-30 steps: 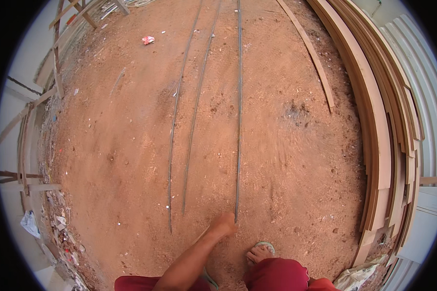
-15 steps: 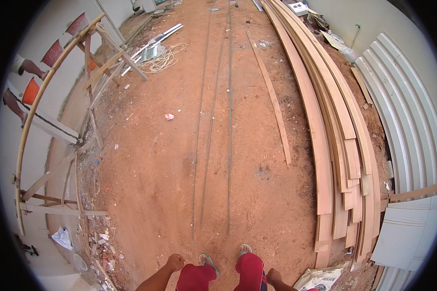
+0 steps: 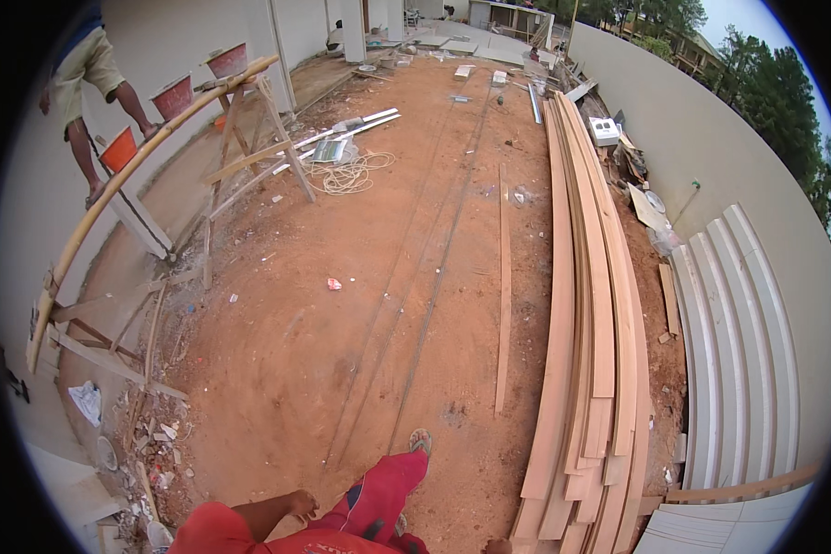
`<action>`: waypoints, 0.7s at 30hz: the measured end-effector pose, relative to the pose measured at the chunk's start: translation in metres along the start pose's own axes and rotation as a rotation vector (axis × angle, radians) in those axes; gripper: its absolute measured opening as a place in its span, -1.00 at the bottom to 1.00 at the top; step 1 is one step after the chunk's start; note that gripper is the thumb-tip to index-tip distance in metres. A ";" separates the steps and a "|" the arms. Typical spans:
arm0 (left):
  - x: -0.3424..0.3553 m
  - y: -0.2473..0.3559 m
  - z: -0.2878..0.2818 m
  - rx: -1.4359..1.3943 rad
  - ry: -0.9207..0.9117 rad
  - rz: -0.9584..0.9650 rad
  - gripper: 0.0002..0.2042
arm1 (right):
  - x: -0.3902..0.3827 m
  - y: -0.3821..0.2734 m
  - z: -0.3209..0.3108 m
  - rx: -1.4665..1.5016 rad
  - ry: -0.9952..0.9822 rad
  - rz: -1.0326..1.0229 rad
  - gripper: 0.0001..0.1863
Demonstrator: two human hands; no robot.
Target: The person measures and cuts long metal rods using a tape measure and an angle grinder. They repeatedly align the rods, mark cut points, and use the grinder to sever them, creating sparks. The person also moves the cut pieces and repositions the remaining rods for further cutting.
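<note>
My left hand (image 3: 300,507) is low in the head view beside my red-clad body, fingers loosely curled with nothing visible in them. A sliver of my right hand (image 3: 497,547) shows at the bottom edge, near the long stack of pale wooden boards (image 3: 602,351); its fingers are hidden. Three thin metal rods (image 3: 414,346) lie lengthwise on the reddish dirt ahead of my sandalled foot (image 3: 420,441). A single narrow board (image 3: 501,342) lies between the rods and the stack.
Left: a wood-and-bamboo scaffold (image 3: 198,102) with red buckets (image 3: 171,99), a person's legs (image 3: 88,148) among them, coiled cord (image 3: 342,177), rubble (image 3: 157,462). Right: corrugated sheets (image 3: 739,351) against a wall (image 3: 674,138). Far end: slabs (image 3: 457,46) and debris.
The view has tilted up, bringing in the far yard and trees. My left hand, down at the rods' near ends a second ago, is now back by my body. My foot has stepped forward.
</note>
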State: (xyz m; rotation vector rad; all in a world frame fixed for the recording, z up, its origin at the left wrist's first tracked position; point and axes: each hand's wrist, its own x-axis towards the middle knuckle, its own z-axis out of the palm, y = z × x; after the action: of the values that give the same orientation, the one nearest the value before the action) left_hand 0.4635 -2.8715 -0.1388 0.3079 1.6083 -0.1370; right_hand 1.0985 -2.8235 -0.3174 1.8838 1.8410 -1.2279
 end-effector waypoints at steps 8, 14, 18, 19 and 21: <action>0.057 0.191 -0.049 -0.145 0.211 0.010 -0.71 | 0.124 -0.169 -0.249 0.847 0.358 0.213 -0.89; 0.047 0.430 -0.099 -0.276 0.313 0.331 -0.81 | 0.167 -0.168 -0.291 0.702 0.348 0.391 -0.87; 0.050 0.559 -0.136 -0.301 0.215 0.539 -0.83 | 0.163 -0.207 -0.344 0.363 0.148 0.497 -0.71; 0.050 0.590 -0.146 -0.289 0.200 0.585 -0.83 | 0.173 -0.188 -0.339 0.131 0.036 0.393 -0.68; 0.064 0.633 -0.177 -0.291 0.214 0.553 -0.83 | 0.197 -0.172 -0.343 -0.204 -0.144 0.242 -0.62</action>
State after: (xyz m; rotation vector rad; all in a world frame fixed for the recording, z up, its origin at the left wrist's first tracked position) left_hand 0.4689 -2.2115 -0.1277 0.5407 1.6681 0.5645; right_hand 1.0490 -2.4192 -0.1752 1.7933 1.5480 -1.0241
